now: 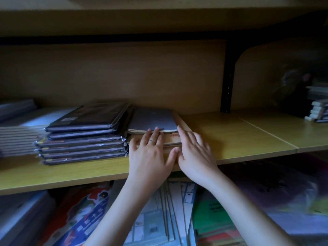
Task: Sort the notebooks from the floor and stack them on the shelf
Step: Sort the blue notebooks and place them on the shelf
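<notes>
Lying flat — grey matte notebook (pixel 152 119) — wooden shelf (pixel 239 137)

Dim, bluish light; deep shadow under the upper board, blurred bowed edges, smeared lower-right corner.

Head camera, close to shelf (pixel 230 137) — facing forward, slightly down (single view)
</notes>
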### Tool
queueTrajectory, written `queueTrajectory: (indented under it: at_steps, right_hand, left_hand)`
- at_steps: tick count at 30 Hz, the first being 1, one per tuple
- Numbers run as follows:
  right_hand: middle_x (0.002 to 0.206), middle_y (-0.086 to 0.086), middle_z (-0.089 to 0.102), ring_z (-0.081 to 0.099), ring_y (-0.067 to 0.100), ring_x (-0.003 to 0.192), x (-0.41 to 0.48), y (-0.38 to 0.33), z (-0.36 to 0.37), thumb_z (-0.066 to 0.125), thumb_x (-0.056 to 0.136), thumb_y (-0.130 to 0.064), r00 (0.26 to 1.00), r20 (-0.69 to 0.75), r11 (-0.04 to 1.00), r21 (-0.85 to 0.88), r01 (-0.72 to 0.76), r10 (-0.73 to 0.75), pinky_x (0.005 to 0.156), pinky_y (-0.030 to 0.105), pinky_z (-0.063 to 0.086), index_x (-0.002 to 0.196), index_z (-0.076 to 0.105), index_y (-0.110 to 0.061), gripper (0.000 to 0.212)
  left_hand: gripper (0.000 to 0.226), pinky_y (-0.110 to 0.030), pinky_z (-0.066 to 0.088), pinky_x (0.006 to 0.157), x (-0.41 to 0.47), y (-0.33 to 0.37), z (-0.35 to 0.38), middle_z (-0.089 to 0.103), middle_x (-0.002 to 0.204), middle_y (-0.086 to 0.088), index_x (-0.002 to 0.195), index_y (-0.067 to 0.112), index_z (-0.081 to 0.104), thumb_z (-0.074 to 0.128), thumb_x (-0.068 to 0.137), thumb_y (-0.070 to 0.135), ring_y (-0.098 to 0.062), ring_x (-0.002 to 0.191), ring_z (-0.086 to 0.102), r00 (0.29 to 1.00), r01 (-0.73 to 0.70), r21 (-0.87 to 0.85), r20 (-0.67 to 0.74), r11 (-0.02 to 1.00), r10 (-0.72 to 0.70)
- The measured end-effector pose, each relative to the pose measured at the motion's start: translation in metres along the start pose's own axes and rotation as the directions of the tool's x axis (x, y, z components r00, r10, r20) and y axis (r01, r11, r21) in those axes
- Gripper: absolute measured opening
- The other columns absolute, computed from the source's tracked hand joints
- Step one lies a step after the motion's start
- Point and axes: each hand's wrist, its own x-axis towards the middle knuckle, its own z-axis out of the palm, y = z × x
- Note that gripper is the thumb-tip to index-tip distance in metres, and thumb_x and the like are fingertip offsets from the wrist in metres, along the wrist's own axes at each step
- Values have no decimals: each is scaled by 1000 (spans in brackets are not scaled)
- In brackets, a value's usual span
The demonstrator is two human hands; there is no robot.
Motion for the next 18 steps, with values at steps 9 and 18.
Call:
queueTrajectory:
  at_steps: [9, 18]
  right_hand:
    - [155, -6, 17, 10, 14, 142, -1, 3, 2, 38, 96, -21, 999, -42, 999, 14, 32, -32, 111, 32, 20, 150, 6, -23, 62]
    - [128, -7, 50, 50, 10, 115, -44, 23, -2, 46, 89, -1, 957, -249, 949, 236, 209, -149, 95, 18, 40, 123, 56, -16, 38]
  left_hand:
    - [85, -44, 17, 105, 6, 2, 2, 29, 153, 4, 141, 27, 35, -4, 78, 69, -17, 142, 22, 1000, -5, -1, -1, 1000, 5]
    - [44, -37, 23, 106, -26, 7, -7, 52, 137, -1, 119, 18, 59, 35, 92, 43, -19, 130, 43, 942, -246, -234, -285, 941, 175]
